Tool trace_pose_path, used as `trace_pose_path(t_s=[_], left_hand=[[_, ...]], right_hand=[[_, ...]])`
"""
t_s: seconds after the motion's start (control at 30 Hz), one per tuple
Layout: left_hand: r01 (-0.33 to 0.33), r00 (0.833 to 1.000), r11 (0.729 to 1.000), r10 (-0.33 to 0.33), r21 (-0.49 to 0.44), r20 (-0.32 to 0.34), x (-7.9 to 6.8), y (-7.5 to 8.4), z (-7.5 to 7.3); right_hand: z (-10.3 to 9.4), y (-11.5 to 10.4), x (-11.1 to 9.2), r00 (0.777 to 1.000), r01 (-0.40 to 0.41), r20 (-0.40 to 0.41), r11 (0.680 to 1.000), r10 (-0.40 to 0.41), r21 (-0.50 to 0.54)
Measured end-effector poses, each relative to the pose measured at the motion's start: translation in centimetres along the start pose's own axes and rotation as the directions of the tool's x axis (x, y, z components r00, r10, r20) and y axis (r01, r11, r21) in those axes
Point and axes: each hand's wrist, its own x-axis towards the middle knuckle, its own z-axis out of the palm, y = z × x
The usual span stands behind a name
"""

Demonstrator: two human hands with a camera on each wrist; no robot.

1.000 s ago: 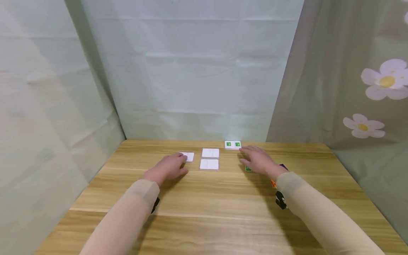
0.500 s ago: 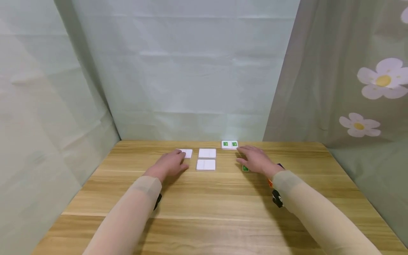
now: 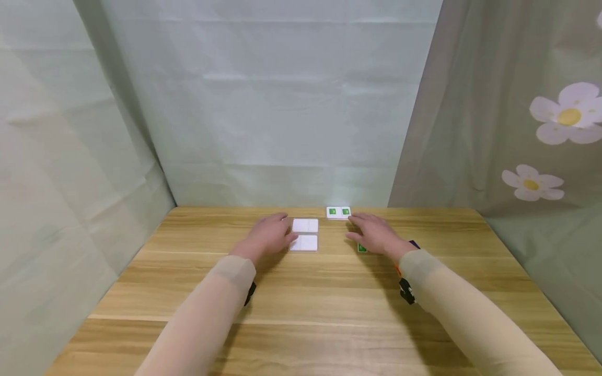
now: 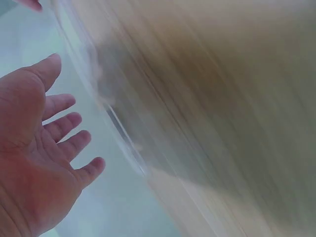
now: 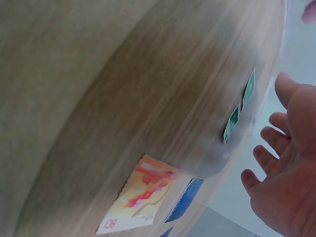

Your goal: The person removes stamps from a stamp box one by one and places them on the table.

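My left hand (image 3: 270,235), fingers relaxed and spread, hovers at the left ends of two flat white cases (image 3: 305,225) lying one behind the other. Its thumb overlaps the nearer white case (image 3: 308,243) in the head view. In the left wrist view, the left palm (image 4: 39,143) holds nothing. A third white case, seen earlier further left, is hidden behind this hand. On the other side, my right hand (image 3: 373,233) is loosely open over green postage stamps (image 5: 249,90). Just beyond its fingertips lies a white case with two green stamps (image 3: 338,212).
By the right wrist lie an orange-red stamp (image 5: 143,195) marked 80 and a blue stamp (image 5: 183,201). A wooden table (image 3: 310,313) bears everything. Pale cloth (image 3: 282,130) hangs behind and on the left, and a flowered curtain (image 3: 470,130) on the right.
My left hand has moved right, from beside the left white case toward the two middle cases, now covering the left one. The right hand has stayed nearly still; the head view has shifted slightly.
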Motion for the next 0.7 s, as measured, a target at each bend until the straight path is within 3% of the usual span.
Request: trace_pose_path(t_s=[0.3, 0.7], left_hand=[[-0.045, 0.999, 0.999, 0.045, -0.029, -0.020, 2.2, 5.1, 0.4], [-0.065, 0.998, 0.998, 0.065, -0.008, 0.022, 4.0, 7.9, 1.3]], right_hand=[[0.2, -0.2, 0.0, 1.000, -0.010, 0.019, 1.000, 0.011, -0.017], [0.6, -0.8, 0.0, 1.000, -0.012, 0.010, 0.998, 0.012, -0.055]])
